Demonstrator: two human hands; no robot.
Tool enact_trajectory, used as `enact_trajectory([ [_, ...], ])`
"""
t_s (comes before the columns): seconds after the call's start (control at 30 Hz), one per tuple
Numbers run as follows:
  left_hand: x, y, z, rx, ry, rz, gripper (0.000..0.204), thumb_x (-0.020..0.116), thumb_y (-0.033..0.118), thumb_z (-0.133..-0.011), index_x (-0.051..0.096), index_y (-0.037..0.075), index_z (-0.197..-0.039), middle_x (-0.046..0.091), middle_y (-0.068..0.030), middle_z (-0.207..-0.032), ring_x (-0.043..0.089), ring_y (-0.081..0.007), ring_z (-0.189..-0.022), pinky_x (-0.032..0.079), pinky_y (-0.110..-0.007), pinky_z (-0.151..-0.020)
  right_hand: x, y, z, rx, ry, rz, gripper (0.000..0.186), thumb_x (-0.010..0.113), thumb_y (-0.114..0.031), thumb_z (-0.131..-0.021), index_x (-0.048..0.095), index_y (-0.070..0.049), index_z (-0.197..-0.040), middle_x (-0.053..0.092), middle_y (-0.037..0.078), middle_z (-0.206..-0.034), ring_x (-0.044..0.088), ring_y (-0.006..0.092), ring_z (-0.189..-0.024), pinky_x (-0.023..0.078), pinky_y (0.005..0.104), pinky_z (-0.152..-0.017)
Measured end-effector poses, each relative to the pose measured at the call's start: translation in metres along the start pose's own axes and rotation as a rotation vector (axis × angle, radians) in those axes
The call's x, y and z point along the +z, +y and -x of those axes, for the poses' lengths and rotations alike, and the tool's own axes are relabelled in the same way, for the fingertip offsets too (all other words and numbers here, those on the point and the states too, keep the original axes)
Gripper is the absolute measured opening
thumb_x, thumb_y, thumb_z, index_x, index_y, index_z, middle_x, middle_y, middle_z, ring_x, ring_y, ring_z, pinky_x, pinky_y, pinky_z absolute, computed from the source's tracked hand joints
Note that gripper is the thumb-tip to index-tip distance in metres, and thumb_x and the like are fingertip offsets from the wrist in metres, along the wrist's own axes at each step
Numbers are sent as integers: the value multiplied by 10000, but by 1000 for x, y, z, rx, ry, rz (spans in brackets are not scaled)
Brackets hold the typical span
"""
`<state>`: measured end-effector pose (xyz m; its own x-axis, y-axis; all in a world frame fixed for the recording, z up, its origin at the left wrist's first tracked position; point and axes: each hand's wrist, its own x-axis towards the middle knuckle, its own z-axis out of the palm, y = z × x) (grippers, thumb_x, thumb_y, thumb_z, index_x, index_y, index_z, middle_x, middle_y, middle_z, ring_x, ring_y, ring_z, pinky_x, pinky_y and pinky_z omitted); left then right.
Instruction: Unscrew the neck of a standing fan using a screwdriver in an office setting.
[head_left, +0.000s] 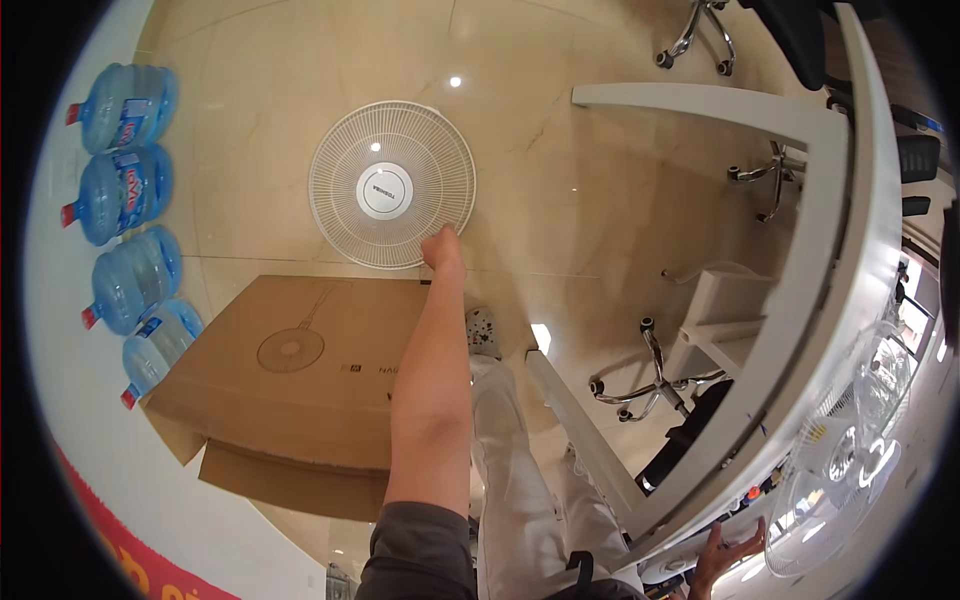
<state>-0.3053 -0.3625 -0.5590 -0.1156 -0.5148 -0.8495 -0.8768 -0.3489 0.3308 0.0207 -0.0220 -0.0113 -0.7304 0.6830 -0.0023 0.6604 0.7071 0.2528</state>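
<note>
Left grip (444,248) is curled in, narrow, on the near right rim of a round white fan grille (340,210), which sits face up low over the tiled floor (560,180); from where I stand I can't tell whether it rests there. Just beside it is a large brown cardboard box (250,420), and blue water bottles (105,195) lie along the wall. Right grip (728,560) is wide, fingers spread, close to clear fan blades (812,515) by the white bench (874,190); contact I can't make out.

A round white grille (384,191) faces up, left of clear blades (822,502).
</note>
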Motion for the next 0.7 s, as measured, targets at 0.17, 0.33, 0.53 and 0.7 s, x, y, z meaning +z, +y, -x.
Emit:
enact_trajectory([
  [0.17,31,-55,-37,-414,-76,360,526,637,257,-844,503,-32,-1261,470,-222,-1351,526,-309,-1138,480,-454,-891,-14,-1,-13,-312,6,315,951,833,-436,-770,310,57,-1394,365,235,-1312,360,386,-1219,327,551,-1044],
  [0.33,65,-114,-81,-585,-244,1049,677,556,203,-931,228,10,-1491,262,-171,-1521,397,-375,-1321,404,-494,-1072,-16,7,-12,-280,-15,346,924,817,-455,-773,339,68,-1365,337,240,-1299,389,384,-1165,397,528,-971],
  [0.53,121,-111,-67,-523,-274,1450,513,388,93,-987,257,-76,-1453,289,-145,-1529,325,-344,-1406,336,-482,-1154,-27,34,-8,-232,-83,442,944,803,-437,-778,293,37,-1415,266,247,-1357,340,402,-1223,394,537,-988],
  [0.7,120,-133,-108,-461,-300,1534,441,452,65,-984,364,-18,-1409,422,-115,-1430,361,-281,-1385,345,-472,-1138,-30,34,-8,-282,-139,496,966,807,-392,-768,259,30,-1442,241,255,-1369,309,423,-1245,353,569,-1013],
])
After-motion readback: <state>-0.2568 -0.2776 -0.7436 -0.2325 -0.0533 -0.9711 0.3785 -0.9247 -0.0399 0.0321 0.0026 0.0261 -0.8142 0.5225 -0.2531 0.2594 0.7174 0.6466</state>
